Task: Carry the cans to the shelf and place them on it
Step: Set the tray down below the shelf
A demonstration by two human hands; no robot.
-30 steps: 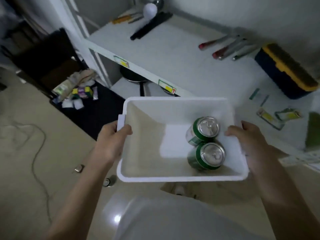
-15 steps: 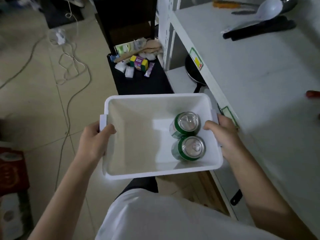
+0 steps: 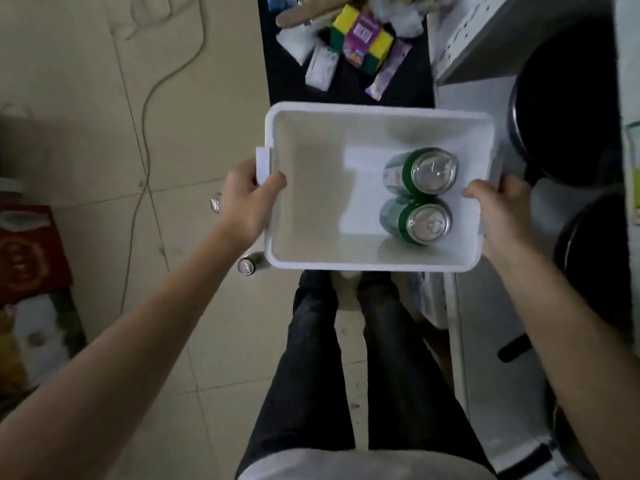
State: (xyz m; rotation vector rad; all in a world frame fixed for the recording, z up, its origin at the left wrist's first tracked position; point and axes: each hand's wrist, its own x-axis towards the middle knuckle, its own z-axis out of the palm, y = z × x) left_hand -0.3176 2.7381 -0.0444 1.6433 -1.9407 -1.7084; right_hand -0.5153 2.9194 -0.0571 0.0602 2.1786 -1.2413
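Note:
I hold a white plastic bin [image 3: 311, 188] in front of me at waist height. My left hand [image 3: 247, 202] grips its left rim by the handle tab, and my right hand [image 3: 502, 211] grips the right rim. Two green cans stand upright inside, against the right wall: the far can [image 3: 427, 171] and the near can [image 3: 420, 221], touching each other. Two more cans [image 3: 246, 265] [image 3: 214, 204] sit on the floor below, beside my left hand. The white shelf [image 3: 485, 323] runs along my right side, its lower level showing.
Dark round pans [image 3: 568, 98] sit on the lower shelf level at right. A black low surface [image 3: 346, 88] ahead carries packets and a yellow-purple box [image 3: 360, 36]. A cable [image 3: 162, 81] trails over the tiled floor at left. A red box [image 3: 27, 251] lies at far left.
My view has tipped down and swung left: the shelf top with its tools has left the frame, and my legs and the floor cans now show. The bin stays in both hands.

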